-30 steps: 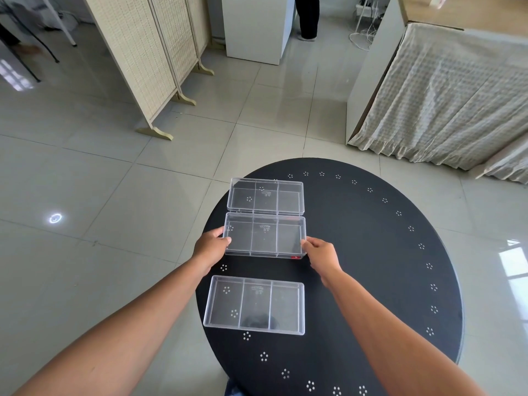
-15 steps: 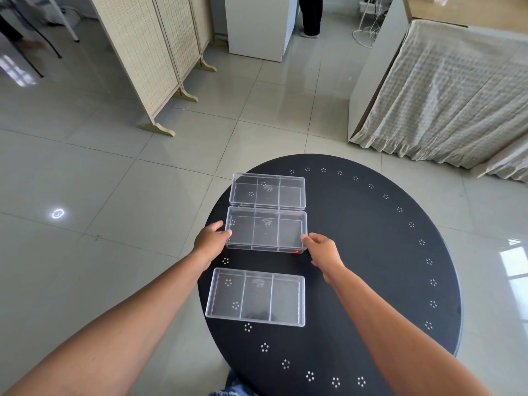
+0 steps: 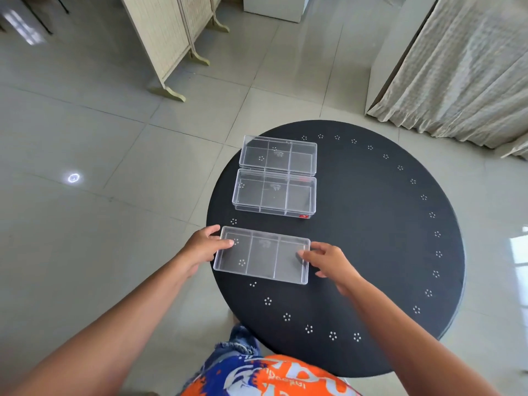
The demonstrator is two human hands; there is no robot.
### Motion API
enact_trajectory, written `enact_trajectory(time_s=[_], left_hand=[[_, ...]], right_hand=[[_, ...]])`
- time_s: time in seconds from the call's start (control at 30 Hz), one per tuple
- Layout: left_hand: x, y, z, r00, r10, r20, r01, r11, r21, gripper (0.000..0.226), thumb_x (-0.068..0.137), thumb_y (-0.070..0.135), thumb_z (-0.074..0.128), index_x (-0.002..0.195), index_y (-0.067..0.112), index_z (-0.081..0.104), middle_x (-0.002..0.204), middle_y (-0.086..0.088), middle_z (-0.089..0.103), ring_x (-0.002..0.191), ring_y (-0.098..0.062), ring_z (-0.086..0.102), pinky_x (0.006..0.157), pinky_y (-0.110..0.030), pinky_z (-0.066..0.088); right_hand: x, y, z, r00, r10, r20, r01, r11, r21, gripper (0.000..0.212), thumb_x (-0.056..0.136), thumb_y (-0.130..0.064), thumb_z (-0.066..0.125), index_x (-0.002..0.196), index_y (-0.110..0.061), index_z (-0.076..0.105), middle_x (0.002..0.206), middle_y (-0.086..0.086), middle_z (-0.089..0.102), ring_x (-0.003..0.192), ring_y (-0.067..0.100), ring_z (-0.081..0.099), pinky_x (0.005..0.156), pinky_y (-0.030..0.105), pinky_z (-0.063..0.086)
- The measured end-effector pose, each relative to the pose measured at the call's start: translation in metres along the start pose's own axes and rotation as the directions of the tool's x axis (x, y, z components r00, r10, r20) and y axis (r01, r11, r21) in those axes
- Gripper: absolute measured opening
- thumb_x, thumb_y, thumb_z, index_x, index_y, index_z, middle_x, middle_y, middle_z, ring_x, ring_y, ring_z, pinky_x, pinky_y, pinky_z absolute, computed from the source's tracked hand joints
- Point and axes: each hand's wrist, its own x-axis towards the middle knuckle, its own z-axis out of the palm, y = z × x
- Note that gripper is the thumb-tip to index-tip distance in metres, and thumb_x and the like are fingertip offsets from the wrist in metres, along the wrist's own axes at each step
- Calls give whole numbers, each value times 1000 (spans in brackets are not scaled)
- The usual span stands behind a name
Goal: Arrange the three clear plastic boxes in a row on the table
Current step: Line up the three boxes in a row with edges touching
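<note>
Three clear plastic boxes with dividers lie on the left part of a round black table (image 3: 371, 238), one behind the other. The far box (image 3: 278, 152) and the middle box (image 3: 274, 192) touch along their long sides. A gap separates them from the near box (image 3: 263, 255). My left hand (image 3: 203, 247) grips the near box's left end, thumb over the rim. My right hand (image 3: 328, 261) holds its right end, with fingertips on the wall of the right compartment.
The table's left edge runs just beside the boxes, with tiled floor below. A woven folding screen (image 3: 163, 38) stands at the back left, a white cabinet (image 3: 274, 7) at the back, and cloth-draped furniture (image 3: 457, 67) at the back right.
Both hands let go of the middle box, which now rests against the far box, and moved back to the ends of the near box. The camera tilted down.
</note>
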Motion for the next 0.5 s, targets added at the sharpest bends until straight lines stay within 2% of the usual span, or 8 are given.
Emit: enact_trajectory(time_s=[0.07,0.13,0.2,0.27,0.4,0.5], left_hand=[[-5,-11,3,1000,-12,0,12,1000,-18,66,83,15,73,143,13,46,126,-8,66,112,-24,64,82,-32,49],[-9,-22,4,1000,-18,-25,17,999,-31,55,84,10,71,137,8,53,115,-7,71,100,-21,68,75,-28,51],[-12,-27,7,998,-7,-68,5,1000,-30,43,85,6,69,127,7,60,97,0,71,83,-11,67,66,-22,49],[-11,-29,9,995,5,-98,-8,999,-31,39,85,5,68,124,8,63,90,4,68,78,-6,64,64,-21,49],[-5,-25,11,994,15,-104,-19,999,-36,44,84,7,70,127,6,62,101,-5,68,86,-16,66,76,-28,53],[-1,-16,14,994,34,-101,-38,999,-38,46,84,10,70,129,9,60,105,-5,67,94,-20,64,73,-28,51]], right_hand=[[-6,9,2,1000,-10,29,10,1000,9,10,90,-26,69,98,-29,72,94,1,68,87,16,55,77,33,45],[-11,16,7,999,-2,43,1,1000,18,11,92,-23,66,94,-31,72,91,-1,67,84,15,54,75,31,46],[-13,21,12,999,8,36,-9,999,32,13,94,-22,62,95,-31,72,87,-4,67,82,15,52,74,29,47],[-14,23,14,1000,10,19,-11,999,44,15,95,-21,60,94,-32,71,83,-5,65,80,15,51,71,28,47],[-14,19,14,1000,-1,-11,2,998,70,17,97,-21,58,98,-32,71,83,-6,67,76,14,53,69,26,46],[-11,13,12,998,-17,-62,22,995,93,17,97,-22,58,97,-31,72,71,-20,70,63,-2,59,67,19,44]])
